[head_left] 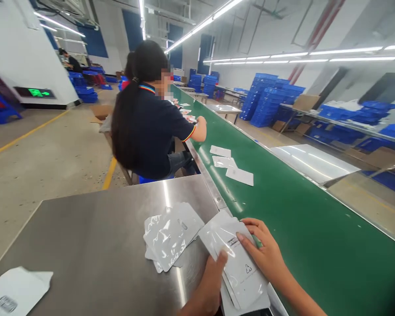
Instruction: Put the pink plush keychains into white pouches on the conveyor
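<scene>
A stack of white printed plastic pouches (240,267) is held between my two hands over the edge where the metal table meets the green belt. My left hand (210,276) grips its left side, thumb on top. On the right side, my right hand (261,245) has its thumb and fingers closed round the pouches' edge. Just left of them, a loose pile of similar glossy white pouches (173,235) lies fanned on the metal table (95,237). Another white pouch (16,292) rests at the table's lower left corner.
The green conveyor belt (299,210) runs away along my right, with several white packets (238,175) on it. A co-worker in a dark shirt (154,127) sits ahead, left of the belt. Blue crates (263,101) stand stacked beyond it.
</scene>
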The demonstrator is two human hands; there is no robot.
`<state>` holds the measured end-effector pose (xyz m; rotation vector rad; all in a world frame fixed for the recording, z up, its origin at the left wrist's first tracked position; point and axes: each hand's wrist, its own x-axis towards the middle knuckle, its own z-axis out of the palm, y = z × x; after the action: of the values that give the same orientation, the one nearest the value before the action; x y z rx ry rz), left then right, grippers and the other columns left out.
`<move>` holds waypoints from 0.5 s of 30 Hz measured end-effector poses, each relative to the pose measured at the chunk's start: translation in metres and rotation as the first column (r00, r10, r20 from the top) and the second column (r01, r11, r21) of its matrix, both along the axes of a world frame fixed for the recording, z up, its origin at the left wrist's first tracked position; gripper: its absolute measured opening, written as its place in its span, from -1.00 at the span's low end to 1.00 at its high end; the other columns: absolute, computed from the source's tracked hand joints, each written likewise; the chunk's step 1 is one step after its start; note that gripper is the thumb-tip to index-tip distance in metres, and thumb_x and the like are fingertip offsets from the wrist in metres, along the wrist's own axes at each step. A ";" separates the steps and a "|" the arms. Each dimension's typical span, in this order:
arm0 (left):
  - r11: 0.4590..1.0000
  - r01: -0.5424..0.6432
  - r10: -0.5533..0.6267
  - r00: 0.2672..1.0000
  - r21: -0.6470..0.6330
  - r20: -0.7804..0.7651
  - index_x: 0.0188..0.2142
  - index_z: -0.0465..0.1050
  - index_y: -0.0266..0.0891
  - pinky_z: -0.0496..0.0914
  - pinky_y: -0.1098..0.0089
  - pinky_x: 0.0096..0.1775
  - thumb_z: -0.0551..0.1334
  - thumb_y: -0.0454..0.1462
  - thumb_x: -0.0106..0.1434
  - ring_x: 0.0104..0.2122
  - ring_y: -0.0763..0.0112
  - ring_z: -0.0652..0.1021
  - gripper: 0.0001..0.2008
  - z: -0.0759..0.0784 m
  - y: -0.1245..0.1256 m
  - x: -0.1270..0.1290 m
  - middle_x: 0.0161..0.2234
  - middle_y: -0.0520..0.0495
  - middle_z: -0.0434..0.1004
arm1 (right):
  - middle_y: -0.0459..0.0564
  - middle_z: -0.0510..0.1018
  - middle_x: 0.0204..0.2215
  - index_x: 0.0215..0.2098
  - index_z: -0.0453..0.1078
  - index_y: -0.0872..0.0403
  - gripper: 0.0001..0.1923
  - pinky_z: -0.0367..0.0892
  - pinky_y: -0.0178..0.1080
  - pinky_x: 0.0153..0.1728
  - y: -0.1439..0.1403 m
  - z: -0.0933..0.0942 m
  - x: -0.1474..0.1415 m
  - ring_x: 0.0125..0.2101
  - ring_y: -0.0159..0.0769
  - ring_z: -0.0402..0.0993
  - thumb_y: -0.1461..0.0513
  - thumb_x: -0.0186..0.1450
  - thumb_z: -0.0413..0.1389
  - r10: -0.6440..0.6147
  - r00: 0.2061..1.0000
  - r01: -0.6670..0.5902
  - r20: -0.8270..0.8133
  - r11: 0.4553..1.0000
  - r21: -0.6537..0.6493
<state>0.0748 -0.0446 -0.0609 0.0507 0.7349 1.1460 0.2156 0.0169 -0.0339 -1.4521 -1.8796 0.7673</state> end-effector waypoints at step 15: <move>0.991 -0.031 0.025 0.999 -0.133 -0.042 0.13 0.15 -0.26 0.28 0.18 0.07 0.23 -0.11 0.17 0.01 0.12 0.44 -0.42 -0.002 0.008 -0.006 -0.06 -0.21 0.49 | 0.08 0.41 0.00 0.14 0.15 0.07 -0.57 0.28 -0.18 -0.07 0.119 0.001 0.023 -0.02 -0.19 0.34 0.10 0.38 -0.22 -0.010 0.684 -0.073 0.729 0.994 0.081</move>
<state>0.0686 -0.0367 -0.0626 -0.0496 0.8484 1.1226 0.2387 0.1358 -0.0332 -1.8262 -2.4802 0.0509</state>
